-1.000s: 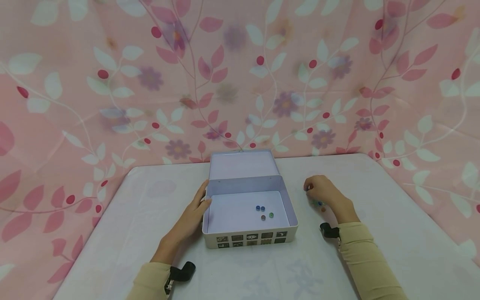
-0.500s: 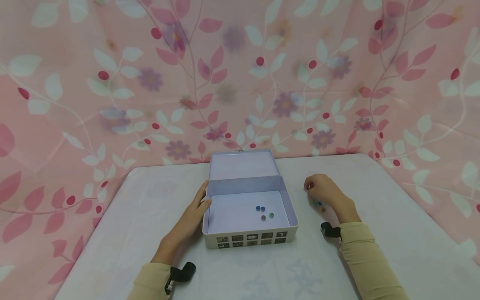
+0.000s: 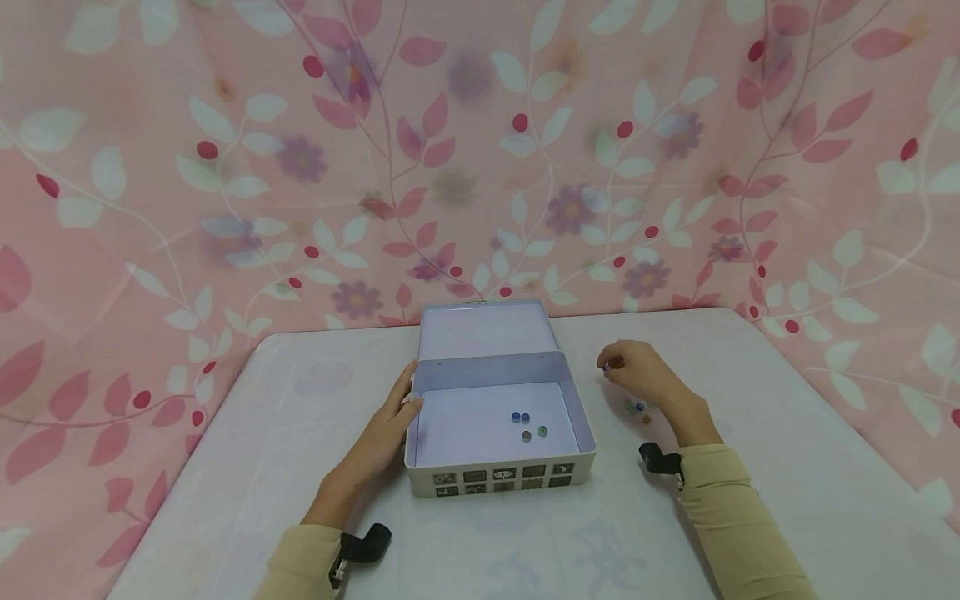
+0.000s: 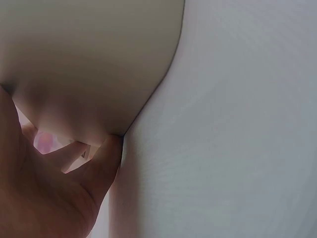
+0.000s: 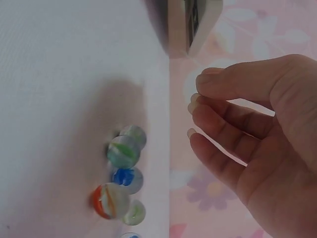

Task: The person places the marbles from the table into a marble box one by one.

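Note:
A white tin box stands open at the table's middle, its lid lying back. Several marbles lie inside it. My left hand rests flat against the box's left wall, with the thumb touching the wall low down. My right hand hovers right of the box, its fingertips pinching a small dark marble. Below that hand, several loose marbles sit on the table. In the right wrist view these marbles cluster left of my curled fingers.
The table has a white cloth and rounded far corners. A pink flowered curtain hangs close behind and at both sides. A corner of the box shows at the top of the right wrist view.
My right hand has risen from the loose marbles and shifted slightly left toward the box, now with a marble at its fingertips. The left hand and the box stay still.

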A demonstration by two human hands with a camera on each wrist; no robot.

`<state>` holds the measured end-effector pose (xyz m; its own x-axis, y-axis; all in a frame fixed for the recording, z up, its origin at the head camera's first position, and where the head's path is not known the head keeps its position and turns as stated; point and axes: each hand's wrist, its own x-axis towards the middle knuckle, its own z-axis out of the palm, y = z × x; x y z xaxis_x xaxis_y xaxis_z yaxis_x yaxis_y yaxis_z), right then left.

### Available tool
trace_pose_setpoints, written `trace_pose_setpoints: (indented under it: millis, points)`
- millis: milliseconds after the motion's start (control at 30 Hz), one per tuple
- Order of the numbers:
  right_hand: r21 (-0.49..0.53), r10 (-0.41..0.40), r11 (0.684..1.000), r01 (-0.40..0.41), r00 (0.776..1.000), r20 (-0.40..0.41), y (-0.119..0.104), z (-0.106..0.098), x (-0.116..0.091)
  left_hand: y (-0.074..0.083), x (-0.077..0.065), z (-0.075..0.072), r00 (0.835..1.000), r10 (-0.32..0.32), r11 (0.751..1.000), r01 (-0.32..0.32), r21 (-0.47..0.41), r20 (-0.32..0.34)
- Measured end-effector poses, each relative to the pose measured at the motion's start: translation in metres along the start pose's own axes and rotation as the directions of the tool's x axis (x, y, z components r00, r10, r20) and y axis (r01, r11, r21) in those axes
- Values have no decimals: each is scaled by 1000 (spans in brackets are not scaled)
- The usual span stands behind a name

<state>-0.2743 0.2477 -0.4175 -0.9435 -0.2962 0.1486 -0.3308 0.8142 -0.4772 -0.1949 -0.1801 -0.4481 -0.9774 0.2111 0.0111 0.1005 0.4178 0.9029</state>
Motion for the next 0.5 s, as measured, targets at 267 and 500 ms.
trace_pose_setpoints:
  millis: [267,500]
  points:
    - [-5,-42,999,42,998,-37,-17,-7,-2,-1,0,0,1000,-6,1000,6,10,-2]
    - [-7,-87,996,87,994,-63,-32,-13,-3,-1,0,1,1000,-12,1000,12,17,-1]
